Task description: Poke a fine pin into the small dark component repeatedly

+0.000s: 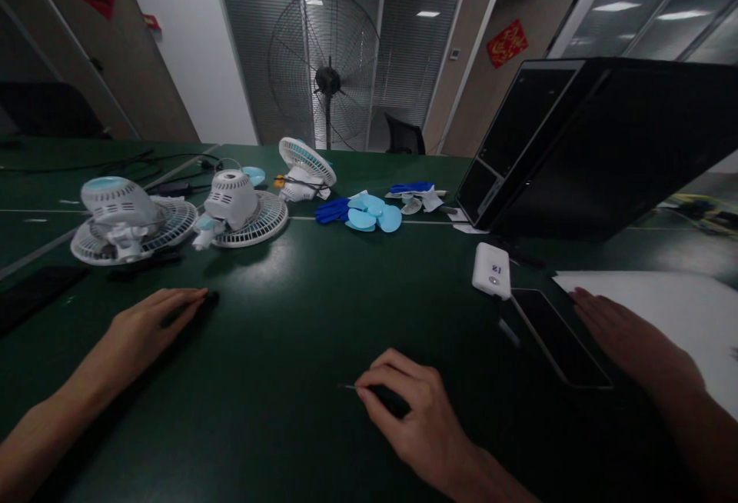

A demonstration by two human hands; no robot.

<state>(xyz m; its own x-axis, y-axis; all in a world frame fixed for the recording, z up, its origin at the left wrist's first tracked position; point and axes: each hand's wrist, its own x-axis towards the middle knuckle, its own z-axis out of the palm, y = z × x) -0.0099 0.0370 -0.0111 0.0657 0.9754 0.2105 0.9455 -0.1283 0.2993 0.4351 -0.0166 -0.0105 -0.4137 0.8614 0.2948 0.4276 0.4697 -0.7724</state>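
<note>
Right hand: the right hand (pixel 412 411), low and centre in the frame, is curled narrow around a slim tool (pixel 387 398). The tool has a dark handle, and its thin shaft pokes out to the left, just above the worktop (pixel 277 318).
Left hand: the left hand (pixel 144 328), lower left, lies flat and spread, with its fingertips on a small dark object (pixel 208 299). What that object is cannot be told.
Third hand: another hand (pixel 628 341) lies flat at the right edge, probably a co-worker's. It is beside a dark phone (pixel 556 338) and on the edge of a white sheet (pixel 663 303).
Near the hands: a small white device (pixel 492 270) sits just above the phone.
Further back: two white desk fans (pixel 124 218) (pixel 239 207) lie face down at mid left, and a third fan (pixel 305 168) is tilted behind them. Pale blue blades (pixel 372 214) lie loose in a heap at the centre, touching a dark blue item (pixel 331 209).
Upper right: a large black case (pixel 605 141) leans over the worktop.
Background: a tall pedestal fan (pixel 326 72) stands beyond the worktop.
Doing it well: the tool looks thin enough to roll, so a firm pinch close to the shaft should steady it. Keeping the tip low and pointed away from the left hand seems wise. The loose blades are well apart from both hands and look light enough to scatter at a nudge.
</note>
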